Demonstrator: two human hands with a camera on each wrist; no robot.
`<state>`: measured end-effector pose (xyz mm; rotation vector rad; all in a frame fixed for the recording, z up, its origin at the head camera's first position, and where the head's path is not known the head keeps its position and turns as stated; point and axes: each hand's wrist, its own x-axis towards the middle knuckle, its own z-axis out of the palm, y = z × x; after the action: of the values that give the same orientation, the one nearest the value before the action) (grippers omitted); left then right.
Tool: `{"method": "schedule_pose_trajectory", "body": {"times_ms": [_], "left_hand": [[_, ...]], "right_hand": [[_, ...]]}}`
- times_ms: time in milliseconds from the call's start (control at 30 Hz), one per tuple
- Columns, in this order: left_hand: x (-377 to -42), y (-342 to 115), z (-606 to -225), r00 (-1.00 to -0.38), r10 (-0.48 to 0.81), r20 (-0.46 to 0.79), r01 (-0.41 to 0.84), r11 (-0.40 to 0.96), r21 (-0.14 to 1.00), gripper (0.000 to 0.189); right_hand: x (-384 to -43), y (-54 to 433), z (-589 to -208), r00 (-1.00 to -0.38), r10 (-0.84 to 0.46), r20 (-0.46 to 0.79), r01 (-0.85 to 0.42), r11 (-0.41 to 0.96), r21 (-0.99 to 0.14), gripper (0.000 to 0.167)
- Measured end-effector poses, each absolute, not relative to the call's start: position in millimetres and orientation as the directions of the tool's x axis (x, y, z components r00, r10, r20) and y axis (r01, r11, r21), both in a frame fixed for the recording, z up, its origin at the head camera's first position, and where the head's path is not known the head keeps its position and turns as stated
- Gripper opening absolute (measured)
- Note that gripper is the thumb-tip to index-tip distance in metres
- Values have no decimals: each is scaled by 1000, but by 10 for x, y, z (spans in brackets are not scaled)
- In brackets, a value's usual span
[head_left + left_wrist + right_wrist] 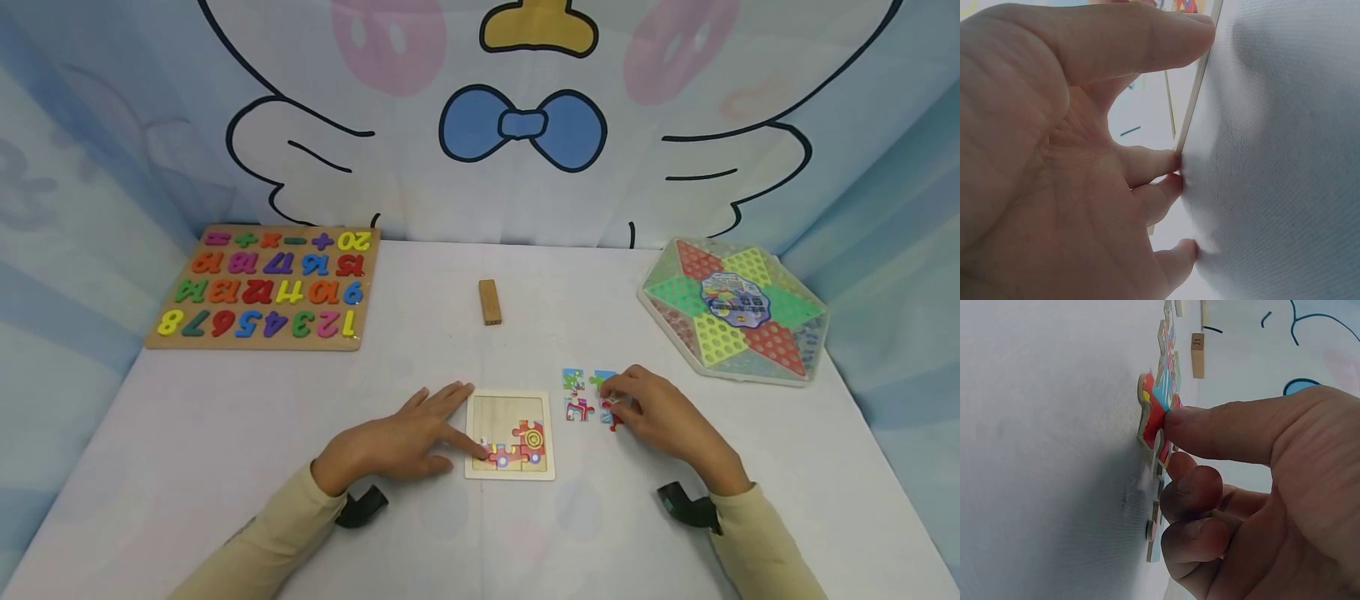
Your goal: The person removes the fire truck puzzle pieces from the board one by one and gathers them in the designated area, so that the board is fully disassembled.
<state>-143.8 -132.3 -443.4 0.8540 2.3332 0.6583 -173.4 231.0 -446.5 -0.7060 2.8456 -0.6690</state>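
Observation:
My left hand is spread flat at the left side of a small wooden jigsaw tray. Its index finger reaches over the frame onto the red pieces inside, which fill the lower part along with a yellow-and-red wheel piece. In the left wrist view the other fingertips rest at the tray's edge and on the cloth. To the right of the tray, my right hand pinches a red-and-blue puzzle piece between thumb and fingers, low over the table. More loose puzzle pieces lie beside it, some partly hidden by the fingers.
A wooden number board lies at the back left. At the back right is a hexagonal Chinese checkers box. A small wooden block lies behind the tray. Printed curtains stand behind the white table and at both sides.

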Motion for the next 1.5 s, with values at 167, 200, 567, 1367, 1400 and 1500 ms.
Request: {"method": "schedule_pose_trajectory", "body": {"times_ms": [167, 200, 567, 1367, 1400, 1500], "left_hand": [[-1434, -1322, -4428, -639, 693, -333, 415, 676, 609, 39], [-1433, -1323, -4427, -639, 694, -332, 416, 675, 609, 39], [-1425, -1323, -4420, -642, 693, -328, 419, 675, 607, 38], [-1422, -1319, -4398, -640, 692, -335, 407, 675, 616, 38], [-1422, -1318, -4398, -640, 691, -337, 406, 676, 615, 38], [-1423, -1319, -4402, -639, 692, -337, 408, 676, 614, 38]], "right_hand": [[-1733, 2304, -4489, -883, -469, -31, -410, 800, -438, 17], [-1732, 2304, -4492, -883, -468, -30, -410, 802, -435, 17], [-1721, 2313, -4467, -872, -488, -39, -423, 790, -444, 20], [-1523, 1996, -4303, -869, -488, 78, -486, 816, -314, 50], [-1505, 1947, -4292, -856, -509, 86, -508, 803, -311, 50], [-1457, 1792, -4265, -816, -573, 70, -566, 770, -294, 51]]}}
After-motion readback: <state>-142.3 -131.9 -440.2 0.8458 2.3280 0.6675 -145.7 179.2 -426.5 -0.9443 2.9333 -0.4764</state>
